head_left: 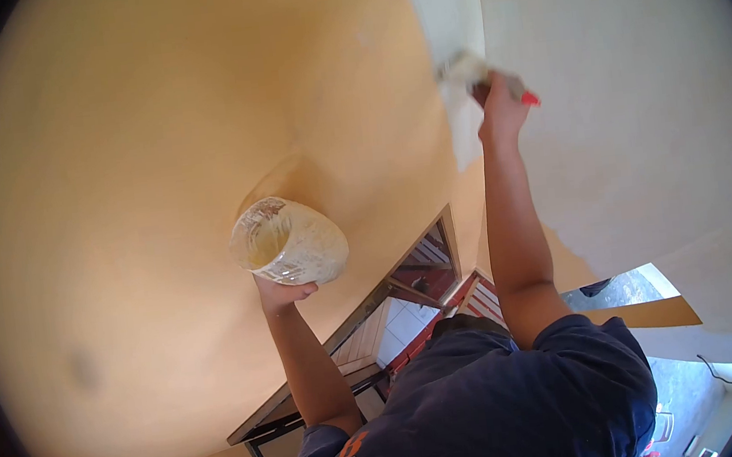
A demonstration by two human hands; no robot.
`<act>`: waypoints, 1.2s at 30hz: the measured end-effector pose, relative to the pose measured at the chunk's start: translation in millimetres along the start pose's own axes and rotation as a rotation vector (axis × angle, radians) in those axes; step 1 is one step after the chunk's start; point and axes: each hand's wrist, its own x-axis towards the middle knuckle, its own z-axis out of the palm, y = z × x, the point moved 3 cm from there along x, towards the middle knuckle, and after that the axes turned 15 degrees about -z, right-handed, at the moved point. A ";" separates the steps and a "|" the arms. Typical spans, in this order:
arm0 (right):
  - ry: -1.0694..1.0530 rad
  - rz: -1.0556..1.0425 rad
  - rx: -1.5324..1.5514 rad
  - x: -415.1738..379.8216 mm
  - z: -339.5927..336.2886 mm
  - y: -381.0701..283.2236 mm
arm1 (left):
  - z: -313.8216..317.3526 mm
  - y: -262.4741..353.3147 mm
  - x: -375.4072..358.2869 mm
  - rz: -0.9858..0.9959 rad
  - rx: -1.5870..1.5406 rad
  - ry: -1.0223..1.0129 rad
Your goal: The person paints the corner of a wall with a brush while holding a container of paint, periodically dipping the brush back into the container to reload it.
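Note:
My right hand (502, 98) is wrapped round the handle of a paintbrush (463, 66), whose red handle end pokes out behind my fist. The bristles, a little smeared by motion, are at the edge between the orange-yellow wall (350, 78) and a strip of white paint (449, 14) by the corner. My left hand (283, 291) grips a paint-smeared whitish tub (300, 240) from below. Its mouth is tilted toward the left, and yellowish-white paint coats the inside. The tub is held close to the orange-yellow wall and casts a shadow there.
A whitish painted wall (628, 94) stands to the right of the corner, its lower edge uneven over orange. Below my arms are a dark-framed opening (423, 263), a dark metal frame (262, 431) and red-and-white slats (483, 298). A dark cable (722, 377) hangs at lower right.

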 end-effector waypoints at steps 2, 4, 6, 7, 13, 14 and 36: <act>-0.025 0.036 0.060 11.6 21.3 -28.8 | 3.5 -0.3 -0.1 0.001 -0.024 0.005; -0.042 0.036 0.206 14.5 33.9 -43.5 | 2.8 2.0 0.9 -0.003 0.009 -0.013; -0.061 0.035 0.196 8.9 20.4 -16.2 | 2.7 3.5 0.5 0.004 0.024 0.009; -0.053 0.058 0.149 1.9 6.3 5.1 | 2.8 3.6 1.1 0.006 0.039 0.024; -0.028 0.222 -0.228 -44.6 -142.5 113.3 | 1.1 -0.1 1.5 -0.007 0.029 0.037; -0.026 0.226 -0.237 -44.8 -175.2 135.0 | 1.5 1.1 0.4 -0.016 0.026 0.039; 0.054 0.422 -0.230 -54.8 -225.8 178.9 | 12.4 12.3 0.4 0.016 0.086 0.052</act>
